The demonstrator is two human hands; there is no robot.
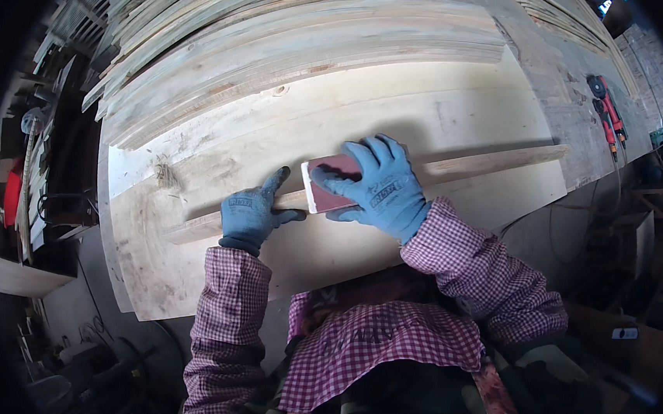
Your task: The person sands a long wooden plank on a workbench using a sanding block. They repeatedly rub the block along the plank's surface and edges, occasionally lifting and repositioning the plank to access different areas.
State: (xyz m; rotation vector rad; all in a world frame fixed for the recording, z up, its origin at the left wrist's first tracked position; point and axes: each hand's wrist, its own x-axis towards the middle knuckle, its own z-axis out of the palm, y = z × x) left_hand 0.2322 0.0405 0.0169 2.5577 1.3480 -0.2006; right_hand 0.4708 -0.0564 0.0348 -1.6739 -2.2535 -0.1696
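Observation:
A long, narrow wooden strip [491,162] lies across the pale board in front of me, rising slightly toward the right. Gloved in blue, my left hand [250,213] grips the strip left of its middle, thumb on the near side and forefinger stretched toward the far side. My right hand [383,191], in a matching glove, is closed around a dark red sanding block [334,177] with a pale left edge. The block rests on the strip just right of my left hand. My right palm and fingers hide part of the block and the wood beneath.
Stacked wooden strips [295,46] cover the far side of the large pale board [210,150]. More thin strips [558,14] lie at the far right. Red-and-black power tools [608,111] with cords rest on the table's right. A small tuft of fibres [165,173] lies left.

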